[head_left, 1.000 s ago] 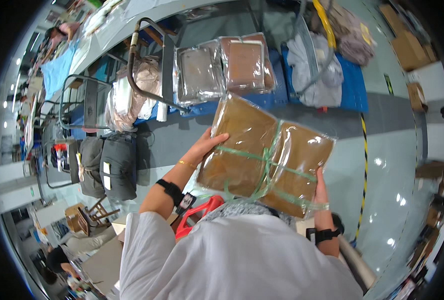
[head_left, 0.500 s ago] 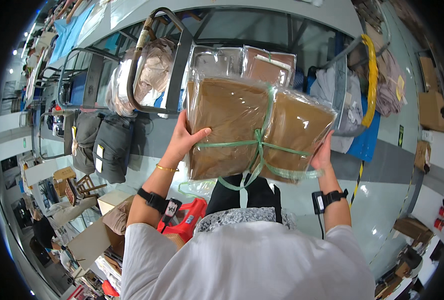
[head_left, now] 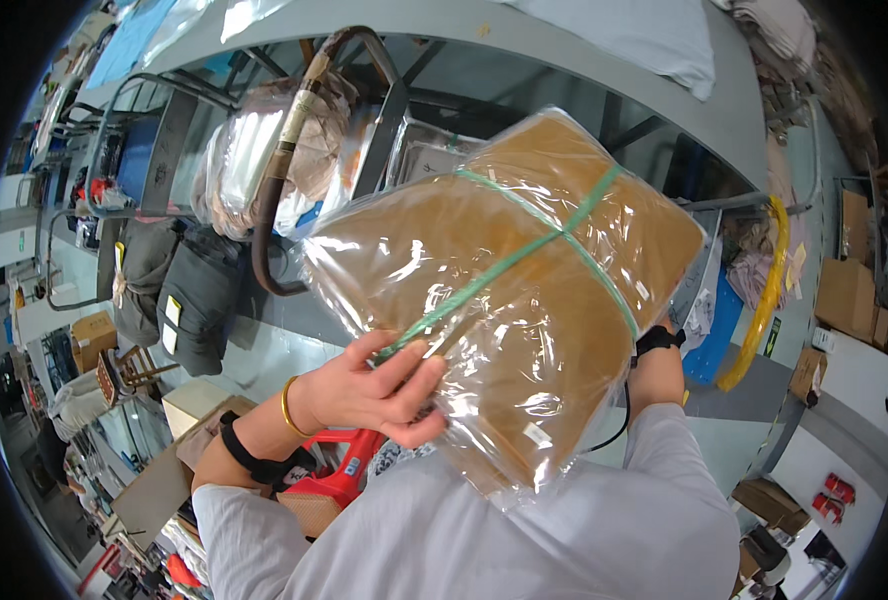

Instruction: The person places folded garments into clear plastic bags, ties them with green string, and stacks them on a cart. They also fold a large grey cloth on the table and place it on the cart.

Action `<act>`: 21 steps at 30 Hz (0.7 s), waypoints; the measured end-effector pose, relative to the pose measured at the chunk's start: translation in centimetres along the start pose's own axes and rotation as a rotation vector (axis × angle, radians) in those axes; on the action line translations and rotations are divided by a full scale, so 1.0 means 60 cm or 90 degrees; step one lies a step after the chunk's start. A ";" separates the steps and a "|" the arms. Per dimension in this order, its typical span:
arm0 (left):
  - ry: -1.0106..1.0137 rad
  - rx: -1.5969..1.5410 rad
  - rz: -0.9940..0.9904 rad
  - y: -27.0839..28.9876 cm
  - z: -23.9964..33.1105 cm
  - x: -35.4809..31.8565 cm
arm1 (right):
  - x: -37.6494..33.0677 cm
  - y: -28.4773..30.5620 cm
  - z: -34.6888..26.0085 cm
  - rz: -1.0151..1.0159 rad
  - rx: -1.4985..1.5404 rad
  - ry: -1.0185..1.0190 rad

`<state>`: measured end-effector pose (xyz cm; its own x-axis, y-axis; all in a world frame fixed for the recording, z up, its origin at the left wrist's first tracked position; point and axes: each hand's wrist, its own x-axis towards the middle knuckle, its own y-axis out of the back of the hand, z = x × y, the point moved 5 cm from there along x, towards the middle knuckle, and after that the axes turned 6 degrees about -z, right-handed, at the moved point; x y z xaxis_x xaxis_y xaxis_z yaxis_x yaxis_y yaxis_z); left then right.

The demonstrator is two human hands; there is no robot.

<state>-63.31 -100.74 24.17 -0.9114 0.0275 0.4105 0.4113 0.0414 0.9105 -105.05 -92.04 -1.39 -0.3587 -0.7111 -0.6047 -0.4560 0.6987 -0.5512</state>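
A bundle of brown folded goods in clear plastic [head_left: 524, 330] is tilted up in front of my chest. A green strap [head_left: 484, 277] crosses its face both ways. My left hand [head_left: 389, 392] is closed at the bundle's near left edge, its fingers curled over the plastic where the strap runs. Only the wrist of my right arm [head_left: 661, 338] shows beside the bundle's right edge; the hand and its fingers are hidden behind it.
Ahead stands a metal cart with a curved handle [head_left: 272, 190], holding plastic-wrapped goods [head_left: 299, 165]. A yellow-wrapped rail [head_left: 772, 300] is at the right. Dark tied bundles [head_left: 204, 300] lie at the left, a red plastic stool [head_left: 349, 470] near my left elbow, and a grey tabletop [head_left: 444, 30] beyond.
The bundle has turned over and come closer, with its other face up. My left hand has moved down to its near edge; my right hand has gone from its side to behind it.
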 end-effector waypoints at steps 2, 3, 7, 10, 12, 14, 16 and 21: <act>0.089 -0.037 0.007 -0.027 -0.015 -0.031 | 0.034 0.003 0.014 -0.004 -0.024 -0.028; 0.122 -0.034 -0.011 -0.042 -0.019 -0.046 | 0.047 0.007 0.025 -0.005 -0.038 -0.046; 0.167 -0.027 -0.045 -0.101 -0.023 -0.096 | 0.095 0.017 0.063 -0.034 -0.092 -0.106; 0.207 0.026 -0.035 -0.152 -0.025 -0.128 | 0.194 -0.005 0.069 -0.074 -0.130 -0.109; 0.225 0.083 -0.002 -0.189 -0.020 -0.152 | 0.289 -0.032 0.068 -0.107 -0.164 -0.099; 0.222 0.184 0.055 -0.241 -0.013 -0.177 | 0.390 -0.062 0.063 -0.141 -0.207 -0.080; 0.218 0.253 0.064 -0.304 -0.003 -0.208 | 0.483 -0.086 0.069 -0.165 -0.244 -0.073; 0.255 0.234 -0.022 -0.518 -0.016 -0.303 | 0.644 -0.093 0.170 -0.183 -0.321 -0.102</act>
<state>-59.52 -103.49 -11.57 -0.8267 -0.3601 0.4323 0.2911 0.3837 0.8764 -108.04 -122.65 -27.54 -0.0542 -0.8183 -0.5723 -0.8604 0.3292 -0.3891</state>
